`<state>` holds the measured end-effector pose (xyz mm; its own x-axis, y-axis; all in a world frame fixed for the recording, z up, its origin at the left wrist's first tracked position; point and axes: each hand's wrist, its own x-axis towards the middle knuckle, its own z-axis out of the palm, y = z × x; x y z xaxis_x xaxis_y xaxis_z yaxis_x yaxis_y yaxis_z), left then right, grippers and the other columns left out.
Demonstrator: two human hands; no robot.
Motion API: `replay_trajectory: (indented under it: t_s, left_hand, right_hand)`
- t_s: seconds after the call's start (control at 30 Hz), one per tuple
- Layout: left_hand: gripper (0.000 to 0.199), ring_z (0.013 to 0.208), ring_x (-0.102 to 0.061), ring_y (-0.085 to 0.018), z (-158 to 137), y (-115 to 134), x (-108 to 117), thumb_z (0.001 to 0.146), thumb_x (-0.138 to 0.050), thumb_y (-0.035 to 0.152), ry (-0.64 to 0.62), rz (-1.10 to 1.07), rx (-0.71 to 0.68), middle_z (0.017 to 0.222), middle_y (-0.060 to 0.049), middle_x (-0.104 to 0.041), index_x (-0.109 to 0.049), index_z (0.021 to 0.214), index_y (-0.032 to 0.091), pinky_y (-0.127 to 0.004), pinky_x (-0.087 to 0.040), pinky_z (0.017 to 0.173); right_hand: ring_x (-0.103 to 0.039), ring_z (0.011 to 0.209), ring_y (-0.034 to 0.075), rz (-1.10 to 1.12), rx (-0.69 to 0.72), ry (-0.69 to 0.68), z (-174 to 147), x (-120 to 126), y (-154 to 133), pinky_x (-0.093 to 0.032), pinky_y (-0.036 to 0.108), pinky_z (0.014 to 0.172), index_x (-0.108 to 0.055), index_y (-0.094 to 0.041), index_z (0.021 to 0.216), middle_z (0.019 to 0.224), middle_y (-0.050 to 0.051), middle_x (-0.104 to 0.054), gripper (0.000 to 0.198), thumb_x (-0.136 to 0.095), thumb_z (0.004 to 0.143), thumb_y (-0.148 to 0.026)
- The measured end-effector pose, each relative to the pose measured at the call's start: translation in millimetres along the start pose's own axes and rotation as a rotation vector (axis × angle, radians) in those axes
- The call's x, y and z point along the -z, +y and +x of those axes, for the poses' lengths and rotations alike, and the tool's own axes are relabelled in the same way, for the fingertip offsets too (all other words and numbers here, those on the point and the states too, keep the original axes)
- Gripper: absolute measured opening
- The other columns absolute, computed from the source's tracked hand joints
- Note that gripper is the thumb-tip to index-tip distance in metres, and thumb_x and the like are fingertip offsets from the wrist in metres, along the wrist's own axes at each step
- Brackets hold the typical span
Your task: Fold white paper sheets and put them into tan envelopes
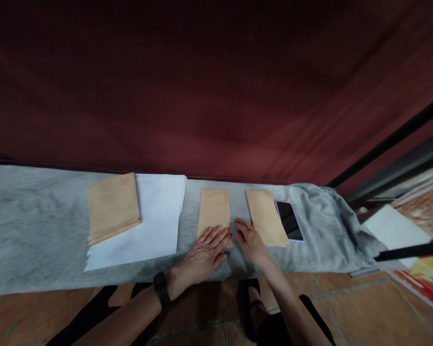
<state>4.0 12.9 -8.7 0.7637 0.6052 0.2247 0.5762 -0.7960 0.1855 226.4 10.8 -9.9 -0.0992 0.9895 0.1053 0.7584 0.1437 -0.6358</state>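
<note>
My left hand, with a dark watch on the wrist, lies flat with its fingers stretched over the lower end of a brown paper envelope. Red print marks that envelope's upper right corner. To the right, my right hand rests on the grey cloth with its fingers bent, beside the left edge of a second brown envelope pile. A thin dark thing shows by its fingers, too small to name; whether the hand grips it is hidden.
A stack of brown envelopes sits on white paper sheets at the left. A phone lies right of the envelopes. Grey cloth covers the narrow surface, with a dark red wall behind. Printed boards stand at the right.
</note>
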Motion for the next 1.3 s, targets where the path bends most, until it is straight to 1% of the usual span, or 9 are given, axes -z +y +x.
replay_trajectory:
  t_s: [0.07, 0.17, 0.33, 0.53, 0.77, 0.93, 1.03, 1.17, 1.3]
  left_hand:
    - [0.055, 0.149, -0.026, -0.021, -5, 4, 6, 0.103, -0.036, 0.042, -0.023, -0.013, -0.024, 0.161, -0.004, -0.032, -0.032, 0.154, 0.023, -0.04, -0.018, 0.123]
    - [0.056, 0.148, -0.03, -0.02, -12, 10, 12, 0.103, -0.035, 0.046, -0.065, -0.021, -0.046, 0.16, -0.007, -0.035, -0.033, 0.153, 0.021, -0.038, -0.02, 0.122]
    - [0.06, 0.145, -0.037, -0.021, -21, 19, 13, 0.102, -0.034, 0.052, -0.067, -0.03, -0.034, 0.155, -0.01, -0.043, -0.037, 0.151, 0.017, -0.036, -0.021, 0.121]
    - [0.062, 0.144, -0.038, -0.021, -25, 27, 12, 0.1, -0.038, 0.053, -0.016, -0.006, -0.012, 0.154, -0.012, -0.044, -0.041, 0.148, 0.014, -0.035, -0.02, 0.121]
    - [0.063, 0.145, -0.036, -0.021, -31, 24, 10, 0.1, -0.041, 0.053, 0.004, 0.053, -0.072, 0.155, -0.012, -0.042, -0.041, 0.148, 0.013, -0.035, -0.019, 0.121]
    - [0.06, 0.145, -0.036, -0.021, -32, 25, 21, 0.1, -0.043, 0.051, 0.001, 0.06, -0.073, 0.156, -0.012, -0.04, -0.043, 0.146, 0.013, -0.034, -0.02, 0.122]
    - [0.058, 0.146, -0.035, -0.02, -33, 24, 25, 0.1, -0.042, 0.05, -0.024, 0.028, -0.066, 0.157, -0.011, -0.039, -0.043, 0.146, 0.013, -0.035, -0.021, 0.122]
    - [0.052, 0.141, -0.042, -0.021, -34, 22, 23, 0.102, -0.04, 0.047, -0.028, -0.021, -0.027, 0.151, -0.011, -0.049, -0.048, 0.142, 0.015, -0.036, -0.027, 0.12]
    - [0.046, 0.136, -0.05, -0.025, -35, 19, 19, 0.101, -0.043, 0.042, -0.024, -0.031, 0.053, 0.145, -0.014, -0.055, -0.054, 0.136, 0.014, -0.039, -0.038, 0.113]
  right_hand:
    - [-0.05, 0.134, 0.023, 0.011, 0.015, 0.028, 3, -2, -3, -0.038, 0.044, 0.116, -0.062, -0.016, 0.13, 0.142, 0.013, -0.056, 0.039, -0.045, 0.095, -0.021]
    - [-0.047, 0.137, 0.021, 0.027, 0.086, 0.039, 7, -7, -10, -0.037, 0.044, 0.117, -0.061, -0.019, 0.133, 0.145, 0.011, -0.054, 0.04, -0.042, 0.098, -0.025]
    - [-0.04, 0.142, 0.02, -0.052, 0.227, -0.051, 11, -19, -19, -0.032, 0.046, 0.12, -0.054, -0.021, 0.14, 0.152, 0.008, -0.047, 0.044, -0.038, 0.1, -0.024]
    - [-0.033, 0.146, 0.024, -0.154, 0.232, -0.077, 11, -27, -8, -0.032, 0.052, 0.118, -0.043, -0.022, 0.149, 0.158, 0.009, -0.037, 0.048, -0.032, 0.103, -0.027]
    - [-0.027, 0.149, 0.023, -0.179, 0.279, -0.15, 10, -18, 1, -0.027, 0.052, 0.121, -0.038, -0.023, 0.152, 0.162, 0.009, -0.029, 0.049, -0.032, 0.104, -0.034]
    - [-0.019, 0.151, 0.024, -0.178, 0.24, -0.201, 3, -10, 10, -0.023, 0.053, 0.122, -0.035, -0.025, 0.153, 0.164, 0.008, -0.023, 0.054, -0.042, 0.102, -0.04]
    - [-0.018, 0.152, 0.024, -0.132, 0.194, -0.227, 0, -6, 16, -0.022, 0.051, 0.123, -0.036, -0.028, 0.152, 0.164, 0.005, -0.023, 0.056, -0.048, 0.099, -0.041]
    - [-0.02, 0.151, 0.023, -0.069, 0.147, -0.234, -2, -2, 18, -0.023, 0.051, 0.122, -0.041, -0.032, 0.15, 0.163, 0.003, -0.027, 0.058, -0.055, 0.094, -0.034]
    - [-0.02, 0.151, 0.024, -0.024, 0.113, -0.255, -2, 1, 14, -0.025, 0.05, 0.122, -0.045, -0.03, 0.148, 0.162, 0.004, -0.03, 0.063, -0.06, 0.087, -0.024]
